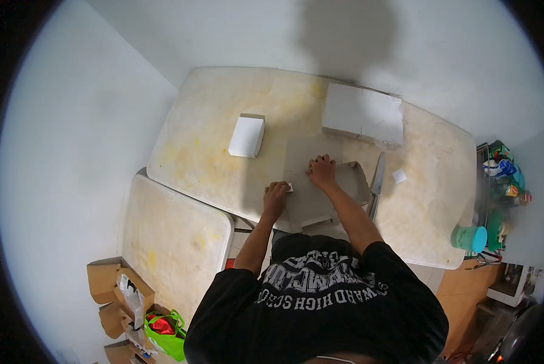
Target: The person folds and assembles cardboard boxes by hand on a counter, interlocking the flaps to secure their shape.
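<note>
An unfolded grey-brown cardboard box (305,203) lies flat at the table's near edge, its right part showing raised curved flaps. Curled fingers of my right hand (322,171) grip it near its middle fold. My left hand (276,197) is closed at the cardboard's left edge, pinching a small white piece (290,188) that pokes out beside the fingertips. Right of the cardboard lies a long knife (378,176), its blade pointing away from me. A small white square (399,176) rests just beyond the knife.
A small white box (246,137) stands at the far left of the stained table (193,145). At the back right is a larger white box (363,112). A teal cup (469,238) sits near the right edge, beside a wire rack (483,182). Opened cartons (105,282) and a green bag (173,346) are lower left.
</note>
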`<control>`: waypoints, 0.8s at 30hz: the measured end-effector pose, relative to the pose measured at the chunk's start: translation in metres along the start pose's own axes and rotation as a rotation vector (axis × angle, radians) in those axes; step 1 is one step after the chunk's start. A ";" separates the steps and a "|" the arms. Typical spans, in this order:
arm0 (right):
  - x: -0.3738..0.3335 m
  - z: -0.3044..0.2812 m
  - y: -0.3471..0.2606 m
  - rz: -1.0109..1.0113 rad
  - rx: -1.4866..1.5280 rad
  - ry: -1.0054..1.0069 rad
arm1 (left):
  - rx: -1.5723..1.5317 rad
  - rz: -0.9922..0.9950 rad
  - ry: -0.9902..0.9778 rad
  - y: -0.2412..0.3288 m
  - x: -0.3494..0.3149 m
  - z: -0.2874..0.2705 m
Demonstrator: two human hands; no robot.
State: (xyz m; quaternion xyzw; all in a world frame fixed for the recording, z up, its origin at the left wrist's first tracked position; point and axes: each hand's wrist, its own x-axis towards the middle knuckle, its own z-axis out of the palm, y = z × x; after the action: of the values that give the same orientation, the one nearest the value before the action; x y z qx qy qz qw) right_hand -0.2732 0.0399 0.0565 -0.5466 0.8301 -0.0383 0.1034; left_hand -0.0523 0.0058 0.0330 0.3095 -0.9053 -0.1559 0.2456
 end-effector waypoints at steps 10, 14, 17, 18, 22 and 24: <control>0.026 -0.034 0.042 -0.226 -0.077 -0.321 | 0.105 0.101 -0.220 0.043 0.045 0.004; 0.029 -0.024 0.052 -0.197 -0.141 -0.356 | 0.134 0.054 -0.531 0.059 0.058 0.022; 0.012 -0.018 0.045 -0.306 -0.225 -0.046 | 0.216 0.045 -0.588 0.052 0.054 0.024; 0.006 -0.017 0.044 -0.307 -0.226 -0.056 | 0.209 0.039 -0.593 0.053 0.054 0.022; -0.017 -0.015 0.045 -0.291 -0.148 0.036 | 0.245 0.041 -0.628 0.056 0.056 0.020; -0.028 -0.015 0.046 -0.291 -0.122 0.051 | 0.252 0.050 -0.636 0.056 0.056 0.022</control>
State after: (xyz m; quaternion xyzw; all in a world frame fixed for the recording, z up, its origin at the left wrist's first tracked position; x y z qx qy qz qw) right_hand -0.3073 0.0832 0.0665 -0.6654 0.7451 -0.0162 0.0423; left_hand -0.1297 0.0152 0.0589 0.2508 -0.9560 -0.1256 -0.0855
